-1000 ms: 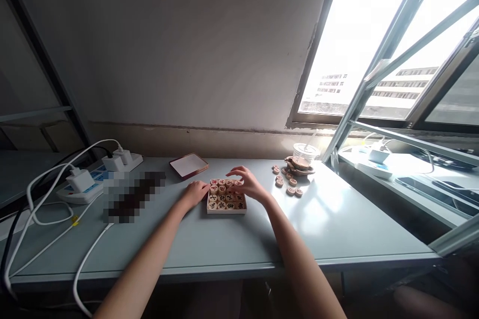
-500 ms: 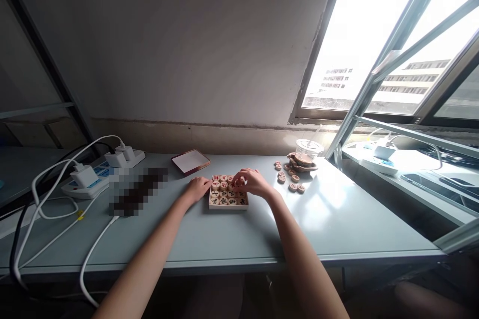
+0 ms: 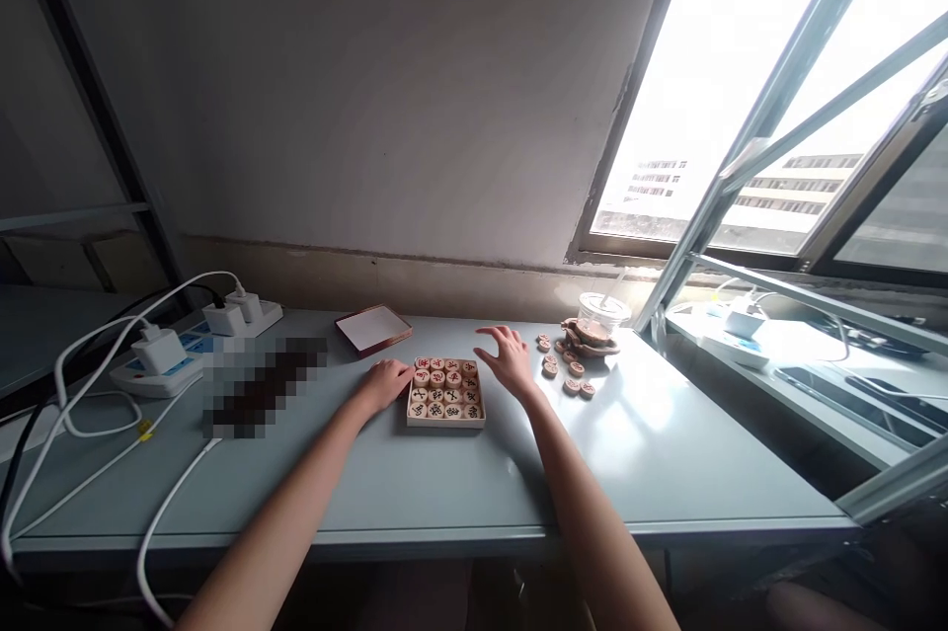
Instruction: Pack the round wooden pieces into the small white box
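Note:
A shallow white box (image 3: 445,422) holds rows of round wooden Chinese chess pieces (image 3: 436,396), red characters in the rear rows and black in the front ones. At its left rear side my left hand (image 3: 385,382) is closed, its fingertips against the box edge; the grip is partly hidden. Just right of the box, my right hand (image 3: 511,356) hovers with thumb and fingers apart and nothing between them. Further right, several loose chess pieces (image 3: 550,367) lie on the grey table in small groups.
The upturned box lid (image 3: 373,329) lies behind on the left. A lidded plastic cup with a straw (image 3: 601,315) sits on a brown carved stand (image 3: 589,343) at the back right. White power strips (image 3: 167,369) with cables and a blurred dark object (image 3: 263,389) occupy the left side.
My right hand has left the pieces in the box and moved right, its fingers spreading. My left hand stays at the box's left side. The view has shifted slightly.

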Demonstrator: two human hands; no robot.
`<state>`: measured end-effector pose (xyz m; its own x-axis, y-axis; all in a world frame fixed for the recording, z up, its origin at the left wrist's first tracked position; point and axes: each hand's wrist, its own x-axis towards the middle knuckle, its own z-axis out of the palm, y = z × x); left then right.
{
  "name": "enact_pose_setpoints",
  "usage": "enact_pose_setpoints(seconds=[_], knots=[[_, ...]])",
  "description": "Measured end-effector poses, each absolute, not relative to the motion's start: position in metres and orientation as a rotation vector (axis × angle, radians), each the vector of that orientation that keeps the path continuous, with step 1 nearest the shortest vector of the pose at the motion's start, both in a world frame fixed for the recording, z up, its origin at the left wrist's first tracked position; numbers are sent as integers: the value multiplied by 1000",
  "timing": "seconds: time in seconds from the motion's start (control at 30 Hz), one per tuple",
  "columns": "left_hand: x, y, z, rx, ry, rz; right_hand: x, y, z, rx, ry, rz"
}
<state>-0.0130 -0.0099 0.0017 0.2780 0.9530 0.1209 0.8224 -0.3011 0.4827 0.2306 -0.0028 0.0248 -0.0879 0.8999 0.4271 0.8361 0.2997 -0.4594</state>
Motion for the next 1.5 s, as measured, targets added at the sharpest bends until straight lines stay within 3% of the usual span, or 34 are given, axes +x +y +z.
enact_pose_setpoints(seconds=[0.13, 0.23, 0.47, 0.73, 0.9, 1.13, 1.37, 1.5], knots=[[-14, -8, -3, 2243, 1636, 556, 271, 22, 7, -2043, -1790, -37], [-15, -3, -9, 2254, 1643, 567, 299, 31, -2, -2133, -1851, -102], [-14, 0, -13, 2258, 1648, 563, 287, 19, -13, -1902, -2084, -147], [-14, -5, -7, 2268, 1640, 551, 260, -2, 0, -1531, -2324, 33], [-13, -12, 4, 2240, 1646, 560, 269, -2, 5, -1635, -2234, -236], [-14, -11, 3, 2229, 1635, 556, 268, -6, 14, -1652, -2230, -202], [-14, -10, 1, 2228, 1622, 564, 256, -23, 40, -1295, -2242, 224], [-13, -12, 3, 2227, 1618, 560, 243, -30, 40, -1235, -2358, 223]])
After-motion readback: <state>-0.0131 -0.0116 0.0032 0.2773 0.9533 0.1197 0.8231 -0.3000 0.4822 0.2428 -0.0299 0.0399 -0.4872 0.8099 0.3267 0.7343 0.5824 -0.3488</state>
